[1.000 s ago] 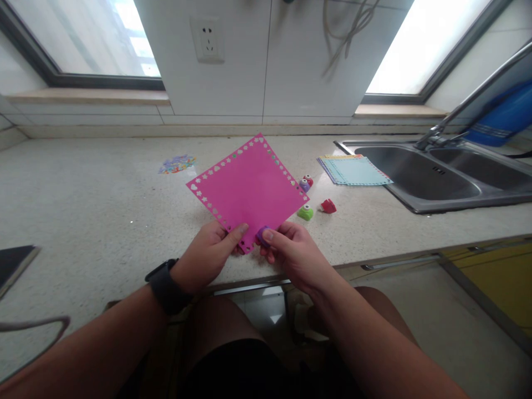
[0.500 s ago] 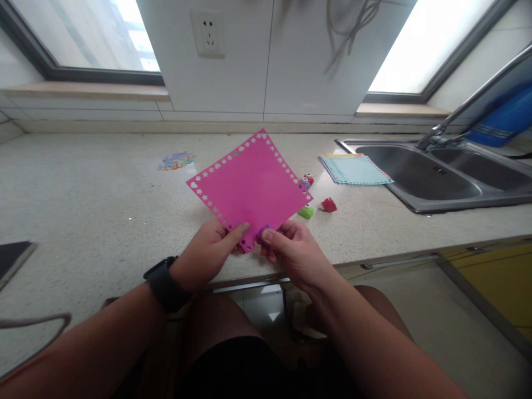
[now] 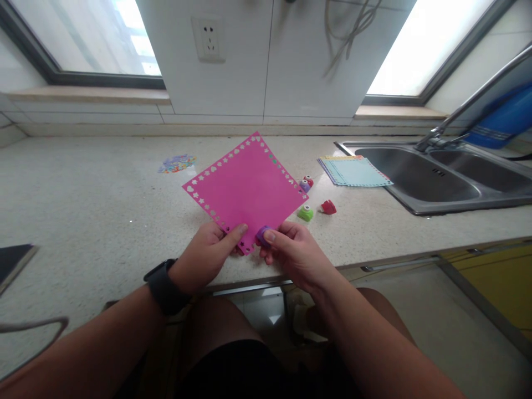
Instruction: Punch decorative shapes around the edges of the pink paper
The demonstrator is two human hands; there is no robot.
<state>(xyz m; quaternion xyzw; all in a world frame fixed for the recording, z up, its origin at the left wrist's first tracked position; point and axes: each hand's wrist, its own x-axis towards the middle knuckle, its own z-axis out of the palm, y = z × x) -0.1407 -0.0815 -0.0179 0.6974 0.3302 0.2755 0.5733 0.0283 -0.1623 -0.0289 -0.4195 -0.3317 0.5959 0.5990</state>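
A pink sheet of paper [image 3: 245, 188] is held up above the counter, turned corner-down, with small flower, star and heart holes along its edges. My left hand [image 3: 214, 244] pinches it near the bottom corner, thumb on top. In my right hand [image 3: 293, 246] is a small purple craft punch [image 3: 262, 236], set on the paper's lower right edge under my thumb. Behind the sheet's right corner stand another purple punch [image 3: 305, 185] and a red one [image 3: 309, 180], partly hidden. A green punch [image 3: 305, 213] and a red punch [image 3: 328, 207] lie closer to me.
Colourful paper cut-outs [image 3: 178, 163] are heaped on the counter [image 3: 103, 205] at the back left. A stack of punched paper sheets [image 3: 357, 170] lies by the sink [image 3: 409, 183] on the right. A dark flat object [image 3: 14, 263] sits at the left edge.
The pink sheet has shifted slightly left and down in view, showing more of the green punch. Both hands keep their hold on the paper and the purple punch.
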